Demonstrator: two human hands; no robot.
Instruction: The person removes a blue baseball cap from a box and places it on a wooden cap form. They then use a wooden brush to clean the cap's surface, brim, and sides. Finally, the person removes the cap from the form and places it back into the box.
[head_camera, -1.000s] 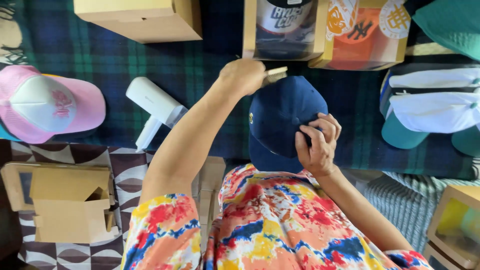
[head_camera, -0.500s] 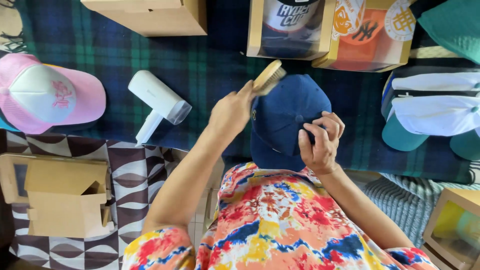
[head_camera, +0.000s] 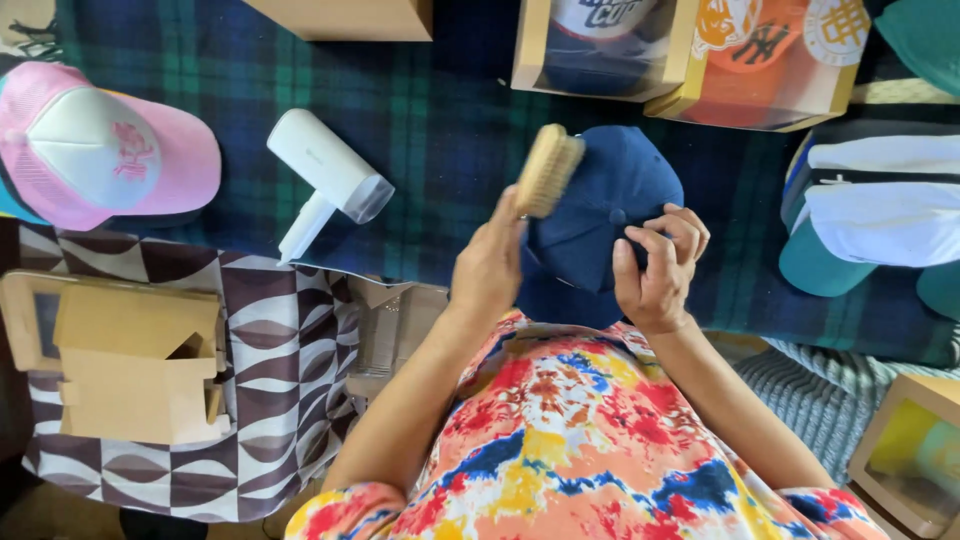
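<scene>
Nearest the camera: bright tie-dye shirt (head_camera: 590, 450), both forearms reaching up out of it.

Left hand (head_camera: 490, 265) clenched round the handle of a wooden brush (head_camera: 548, 170), bristles turned up twd camera, brush head just at the left edge of the navy cap (head_camera: 610, 205). Whether bristles touch the cloth: can't tell.

Right hand (head_camera: 660, 265) grasping the navy cap from the right, thumb up along the crown, fingers (head_camera: 685, 225) curled over the top near the button. Cap held up off the blanket, centre of view, betw. the two hands, dome twd camera.

Lower left: brown-and-cream patterned cloth (head_camera: 290, 360) w/ flat folded cardboard box (head_camera: 130, 360) lying on it. Another box w/ yellowish window (head_camera: 910, 455) at lower right, part cut off by the edge.

Further out, on dark blue-green plaid blanket (head_camera: 440, 110): white hairdryer-shaped appliance (head_camera: 325, 180) lying on its side, left of the brush, well apart from it. Pink-and-white cap (head_camera: 105, 150) at far left. Stack of caps, white and teal (head_camera: 870, 225), at far right.

Farthest, along top edge: plain cardboard box (head_camera: 350, 18), windowed box w/ dark cap inside (head_camera: 600, 50), next to it windowed box w/ orange cap (head_camera: 765, 60), touching side by side. Green cap (head_camera: 925, 35) in top right corner.
</scene>
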